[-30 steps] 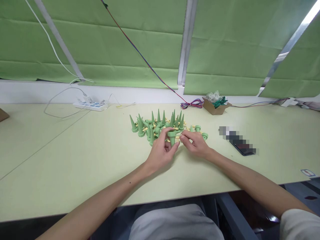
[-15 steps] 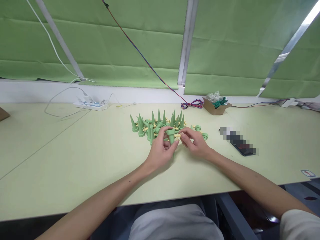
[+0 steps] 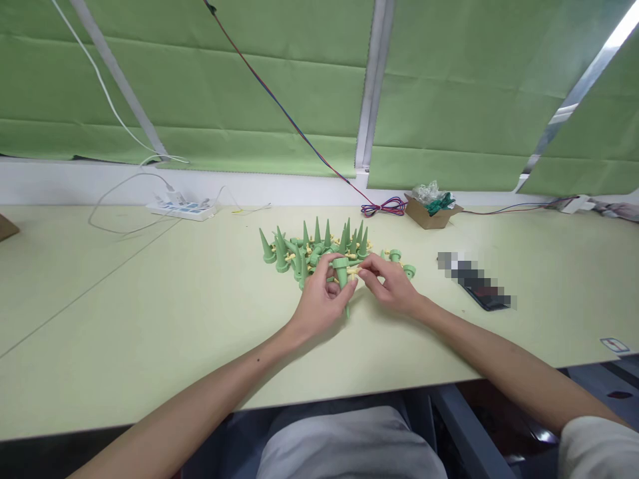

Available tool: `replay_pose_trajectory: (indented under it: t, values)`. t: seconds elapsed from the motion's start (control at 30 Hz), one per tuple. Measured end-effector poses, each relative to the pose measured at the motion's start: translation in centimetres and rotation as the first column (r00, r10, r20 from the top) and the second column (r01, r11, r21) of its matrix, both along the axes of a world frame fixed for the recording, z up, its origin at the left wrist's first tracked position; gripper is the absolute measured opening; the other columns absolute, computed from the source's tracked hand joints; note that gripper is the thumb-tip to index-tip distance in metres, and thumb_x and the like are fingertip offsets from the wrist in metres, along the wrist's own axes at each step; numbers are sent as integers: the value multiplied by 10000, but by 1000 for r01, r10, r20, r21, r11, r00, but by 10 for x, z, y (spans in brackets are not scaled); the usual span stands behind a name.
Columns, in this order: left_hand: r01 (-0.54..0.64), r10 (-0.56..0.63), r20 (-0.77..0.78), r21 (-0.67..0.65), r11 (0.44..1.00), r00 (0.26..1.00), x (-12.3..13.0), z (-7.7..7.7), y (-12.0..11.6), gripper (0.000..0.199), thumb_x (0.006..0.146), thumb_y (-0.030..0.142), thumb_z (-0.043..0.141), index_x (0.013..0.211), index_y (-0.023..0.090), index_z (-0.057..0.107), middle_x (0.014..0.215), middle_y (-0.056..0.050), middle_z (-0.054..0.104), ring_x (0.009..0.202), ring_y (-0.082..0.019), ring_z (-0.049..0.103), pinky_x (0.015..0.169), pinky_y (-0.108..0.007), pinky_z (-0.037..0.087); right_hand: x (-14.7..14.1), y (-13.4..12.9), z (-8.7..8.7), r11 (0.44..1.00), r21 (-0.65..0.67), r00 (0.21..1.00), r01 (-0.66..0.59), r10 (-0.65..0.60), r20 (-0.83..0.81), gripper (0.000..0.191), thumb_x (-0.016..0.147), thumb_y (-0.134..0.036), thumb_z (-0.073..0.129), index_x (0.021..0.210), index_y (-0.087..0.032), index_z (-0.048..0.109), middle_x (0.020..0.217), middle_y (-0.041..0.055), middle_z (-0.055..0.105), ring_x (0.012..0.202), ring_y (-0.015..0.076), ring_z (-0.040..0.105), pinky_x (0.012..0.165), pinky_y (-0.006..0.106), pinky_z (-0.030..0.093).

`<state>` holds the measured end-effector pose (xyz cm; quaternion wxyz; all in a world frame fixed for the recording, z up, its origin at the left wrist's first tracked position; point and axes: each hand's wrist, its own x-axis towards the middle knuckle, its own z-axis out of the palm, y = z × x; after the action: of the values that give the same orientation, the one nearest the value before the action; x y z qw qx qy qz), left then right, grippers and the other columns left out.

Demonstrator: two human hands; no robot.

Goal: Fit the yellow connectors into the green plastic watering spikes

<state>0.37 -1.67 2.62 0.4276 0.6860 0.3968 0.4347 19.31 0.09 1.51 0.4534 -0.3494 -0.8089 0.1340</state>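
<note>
Green plastic filled the left hand [image 3: 319,296], which grasped one capped spike [image 3: 341,274], cap up and point down, just in front of the pile [image 3: 315,255]. The right hand [image 3: 392,287], fingertips pinched, gripped the outer end of one yellow piece [image 3: 353,271] at the spike's side — whether it was fully seated, I couldn't tell. Yellow bits showed among the pile's green ones, so some pairs looked joined already; how many remained was hidden by overlap. I counted roughly a dozen upright points in the pile, and two green caps [image 3: 395,255] at its right edge. Beyond the pile were one power strip [image 3: 184,211], one wire coil [image 3: 383,207] and one cardboard box [image 3: 430,218] — one dark phone-like object [image 3: 482,287] lay to its right.
</note>
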Motion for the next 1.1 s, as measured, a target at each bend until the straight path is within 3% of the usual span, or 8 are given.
replay_pose_trajectory:
  t: [0.27,0.5,0.73,0.87,1.1]
  values:
    - [6,-5,-46,22,1000,999,-1,-5,2,457,900,420,615,1287,252,439,628,71,503,433,-89,434,460,-208,297,0,1,2,997,69,998,36,-40,47,267,1021,-311,428,769,-225,441,598,-36,447,505,121,391,514,256,309]
    - [33,-13,-129,161,986,992,-1,-7,1,432,902,383,600,1286,228,478,586,88,389,461,-94,383,490,-220,318,-2,1,2,999,-16,999,52,-51,17,409,1058,-410,336,691,-231,327,557,-45,399,483,122,363,511,269,306]
    - [11,-10,-20,48,999,1000,1,-4,1,471,891,415,628,1296,245,458,630,68,473,427,-91,435,453,-220,342,-5,-1,1,996,-82,999,37,-40,-27,418,1063,-456,319,712,-231,330,555,-49,380,502,126,343,530,281,293]
    - [20,-20,17,-19,1000,1000,2,-1,0,469,900,419,622,1296,257,433,599,85,442,402,-87,448,428,-204,332,-5,-2,2,995,-103,1000,0,0,3,421,1064,-457,310,713,-227,336,567,-48,390,513,124,340,543,284,287]
    - [-5,6,-37,26,1000,999,0,-6,3,458,900,414,617,1291,255,440,632,60,523,430,-93,462,444,-210,331,-7,-2,1,984,-179,1000,7,-3,21,437,1057,-483,300,704,-228,334,570,-40,403,523,128,352,548,286,287]
